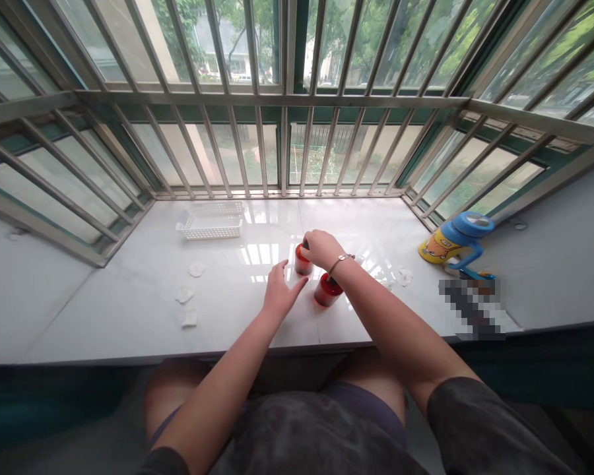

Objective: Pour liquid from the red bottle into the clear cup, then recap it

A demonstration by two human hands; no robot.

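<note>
Two red bottles with dark caps stand close together on the white sill. My right hand [323,249] is closed over the dark cap of the farther red bottle [303,261]. The nearer red bottle [327,292] stands below my right wrist, its top partly hidden by the arm. To the left of both, my left hand [280,288] is open, thumb and fingers apart, with nothing in it. Its thumb reaches toward the gap between the bottles; whether it touches either one I cannot tell.
A white perforated basket [212,228] sits back left. Several crumpled white pieces [183,295] lie at left, others [404,276] at right. A blue and yellow bottle [454,239] stands at the right wall near a blurred dark item [472,309]. Metal bars [282,100] line the back.
</note>
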